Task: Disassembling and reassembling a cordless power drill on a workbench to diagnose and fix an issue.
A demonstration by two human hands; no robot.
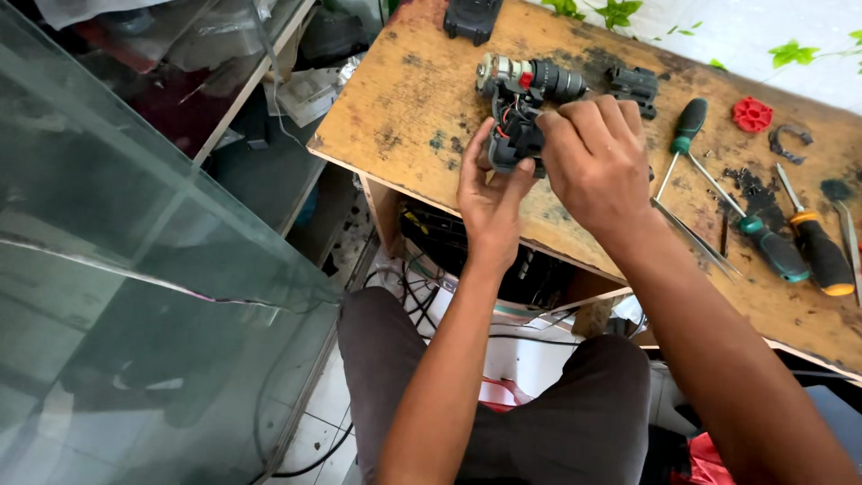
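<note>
A partly dismantled power drill (523, 99) lies on a worn wooden workbench (413, 99), its motor, chuck and red and black wires exposed. My left hand (489, 193) grips the lower black housing from below. My right hand (597, 166) closes over the same housing from the right, fingers pressed on the part near the wires. Both hands hold the drill body together, near the bench's front edge.
Two green-handled screwdrivers (687, 130) (763, 238), an orange-and-black one (819, 251), tweezers (696, 238), loose screws (750, 184), a red plastic part (752, 114) and black housing pieces (636, 87) (472, 18) lie on the bench. A glass cabinet (135, 269) stands at left. Cables hang under the bench.
</note>
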